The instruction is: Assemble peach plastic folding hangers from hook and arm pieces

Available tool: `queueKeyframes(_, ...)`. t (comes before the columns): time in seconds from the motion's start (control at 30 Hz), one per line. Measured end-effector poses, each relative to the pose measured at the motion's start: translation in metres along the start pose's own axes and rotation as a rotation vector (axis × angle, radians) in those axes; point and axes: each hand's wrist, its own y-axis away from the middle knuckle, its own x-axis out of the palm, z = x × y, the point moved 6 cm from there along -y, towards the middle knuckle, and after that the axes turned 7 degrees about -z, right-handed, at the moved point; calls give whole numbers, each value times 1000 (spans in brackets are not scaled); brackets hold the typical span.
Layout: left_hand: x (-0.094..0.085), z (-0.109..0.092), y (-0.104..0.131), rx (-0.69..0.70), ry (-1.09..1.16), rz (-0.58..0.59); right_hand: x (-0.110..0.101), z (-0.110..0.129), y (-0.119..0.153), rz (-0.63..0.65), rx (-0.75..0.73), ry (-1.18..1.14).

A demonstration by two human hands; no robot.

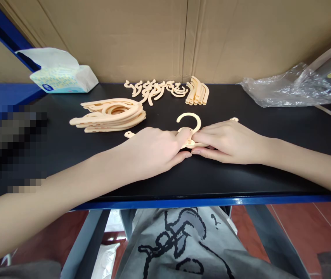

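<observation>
A cream plastic clothes hanger (198, 121) lies low over the black tabletop, its curved hook pointing away from me. My left hand (161, 147) is closed around the part left of the hook, with the fingers pressed near the hanger's middle. From the other side, my right hand (226, 141) grips the hanger just right of the hook, thumb toward me. Most of the hanger's body is hidden under both hands; an arm tip shows past each one. Beyond my left hand lies a stack of cream hanger pieces (139, 116).
Loose cream hooks (161, 90) and a bundle of curved tubes (196, 93) lie along the back. A tissue pack (63, 79) stands at back left, a clear plastic bag (284, 91) at back right. Cardboard (142, 38) walls the rear. A blue edge (182, 203) borders the front.
</observation>
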Motion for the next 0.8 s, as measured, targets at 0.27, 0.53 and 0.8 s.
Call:
queueKeyframes(0.27, -1, 1, 2, 14, 23, -18, 0, 0, 0, 4, -1, 18)
queueKeyframes(0.53, 1, 1, 2, 35, 29, -56, 1, 0, 1, -2, -20, 22)
queueKeyframes(0.8, -1, 0, 2, 44, 22, -66, 3, -2, 3, 22, 0, 32)
